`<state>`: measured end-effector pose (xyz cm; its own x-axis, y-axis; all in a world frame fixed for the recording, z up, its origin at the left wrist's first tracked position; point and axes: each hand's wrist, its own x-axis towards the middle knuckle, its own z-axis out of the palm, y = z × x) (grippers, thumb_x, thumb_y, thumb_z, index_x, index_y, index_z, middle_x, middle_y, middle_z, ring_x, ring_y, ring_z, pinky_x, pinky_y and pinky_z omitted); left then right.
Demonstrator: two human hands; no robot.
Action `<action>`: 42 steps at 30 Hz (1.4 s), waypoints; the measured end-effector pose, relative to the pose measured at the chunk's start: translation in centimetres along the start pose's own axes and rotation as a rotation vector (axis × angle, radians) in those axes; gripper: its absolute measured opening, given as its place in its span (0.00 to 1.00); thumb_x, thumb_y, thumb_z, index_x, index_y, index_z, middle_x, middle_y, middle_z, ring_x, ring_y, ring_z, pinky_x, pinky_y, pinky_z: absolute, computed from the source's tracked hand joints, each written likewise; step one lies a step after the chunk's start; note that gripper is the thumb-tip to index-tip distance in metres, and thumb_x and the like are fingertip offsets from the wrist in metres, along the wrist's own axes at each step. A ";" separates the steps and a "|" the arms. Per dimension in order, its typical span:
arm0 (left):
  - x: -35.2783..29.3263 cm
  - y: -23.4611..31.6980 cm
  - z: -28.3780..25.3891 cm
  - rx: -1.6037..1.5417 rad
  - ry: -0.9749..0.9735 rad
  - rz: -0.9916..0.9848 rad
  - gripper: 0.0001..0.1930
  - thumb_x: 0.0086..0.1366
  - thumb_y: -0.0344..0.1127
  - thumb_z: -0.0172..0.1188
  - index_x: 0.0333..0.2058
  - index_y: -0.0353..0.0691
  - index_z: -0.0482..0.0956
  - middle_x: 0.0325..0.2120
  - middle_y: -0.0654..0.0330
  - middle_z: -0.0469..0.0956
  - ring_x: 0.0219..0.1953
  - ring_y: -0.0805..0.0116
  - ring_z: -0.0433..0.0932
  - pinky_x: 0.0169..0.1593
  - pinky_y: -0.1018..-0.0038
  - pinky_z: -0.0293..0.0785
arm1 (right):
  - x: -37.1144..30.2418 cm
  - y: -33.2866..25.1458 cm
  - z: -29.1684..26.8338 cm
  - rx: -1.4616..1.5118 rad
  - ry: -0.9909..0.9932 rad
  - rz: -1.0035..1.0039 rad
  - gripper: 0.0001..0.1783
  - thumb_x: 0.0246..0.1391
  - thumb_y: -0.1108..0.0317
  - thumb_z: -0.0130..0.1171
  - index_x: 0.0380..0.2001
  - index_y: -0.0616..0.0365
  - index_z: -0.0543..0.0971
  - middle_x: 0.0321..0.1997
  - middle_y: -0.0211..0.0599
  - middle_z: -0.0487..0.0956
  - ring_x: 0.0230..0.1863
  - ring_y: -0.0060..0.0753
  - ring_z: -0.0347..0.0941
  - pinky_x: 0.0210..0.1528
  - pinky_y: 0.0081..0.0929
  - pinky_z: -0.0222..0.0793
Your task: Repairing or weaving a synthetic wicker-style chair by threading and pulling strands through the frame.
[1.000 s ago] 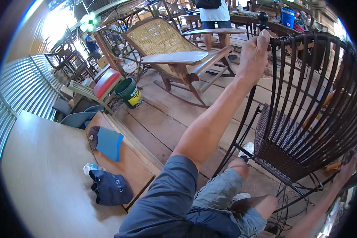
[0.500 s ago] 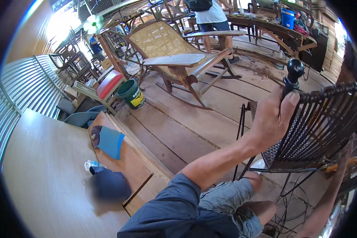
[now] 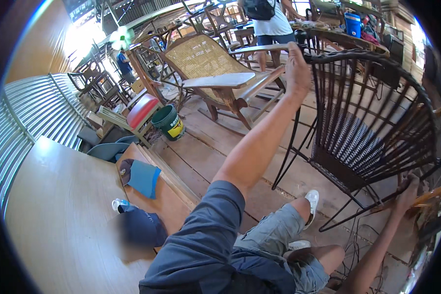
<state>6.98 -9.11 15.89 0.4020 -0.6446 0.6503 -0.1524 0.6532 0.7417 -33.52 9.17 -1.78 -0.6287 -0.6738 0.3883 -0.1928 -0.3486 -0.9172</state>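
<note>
A dark brown woven chair [image 3: 335,171] with a curved, slatted back and thin black metal legs is held tilted on my right side. My left hand [image 3: 297,76], its arm stretched far out, is closed round the end of the chair's top rail, beside a round black knob [image 3: 301,36]. Lower down, my right hand [image 3: 407,192] is closed on the chair's dark lower frame near the right edge of view. Its fingers are partly hidden by the frame.
Ahead stands a wooden rocking chair [image 3: 201,56] with a cane back. A green bucket [image 3: 169,125] and red-cushioned seat [image 3: 143,112] are left of it. On the left, a pale tabletop [image 3: 59,206] bears caps. Cables [image 3: 360,240] lie underfoot. A person [image 3: 274,24] stands beyond.
The woven chair has been lifted and turned, so more of its back and legs shows. My left hand has moved farther away and leftward with it. My right hand has come into view.
</note>
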 end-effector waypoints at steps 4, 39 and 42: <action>0.0 1.9 -2.5 -0.294 -0.141 -0.366 0.39 0.60 0.70 0.28 0.49 0.38 0.67 0.26 0.59 0.73 0.27 0.68 0.69 0.36 0.73 0.66 | -3.6 -0.3 3.6 -0.176 -0.043 -0.135 0.26 0.62 0.48 0.37 0.37 0.62 0.73 0.32 0.30 0.69 0.33 0.26 0.63 0.39 0.23 0.58; 4.2 -2.9 -16.6 -0.281 -0.334 -0.167 0.20 0.61 0.53 0.48 0.25 0.39 0.69 0.17 0.62 0.68 0.23 0.70 0.70 0.30 0.73 0.68 | -8.9 -16.3 11.5 -0.010 -0.081 -0.618 0.13 0.57 0.64 0.41 0.37 0.65 0.67 0.26 0.33 0.62 0.28 0.28 0.59 0.37 0.27 0.57; 3.4 -1.3 -16.4 -0.356 -0.314 -0.097 0.20 0.66 0.50 0.39 0.24 0.41 0.66 0.15 0.65 0.64 0.18 0.73 0.64 0.26 0.77 0.64 | -7.7 -16.5 6.5 0.342 -0.143 -0.376 0.13 0.54 0.64 0.41 0.35 0.64 0.67 0.25 0.32 0.63 0.27 0.29 0.60 0.36 0.29 0.59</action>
<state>23.39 -5.66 14.43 0.0982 -0.7622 0.6398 0.2131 0.6442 0.7346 -20.61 15.90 10.93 -0.4494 -0.5349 0.7155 -0.1134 -0.7603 -0.6396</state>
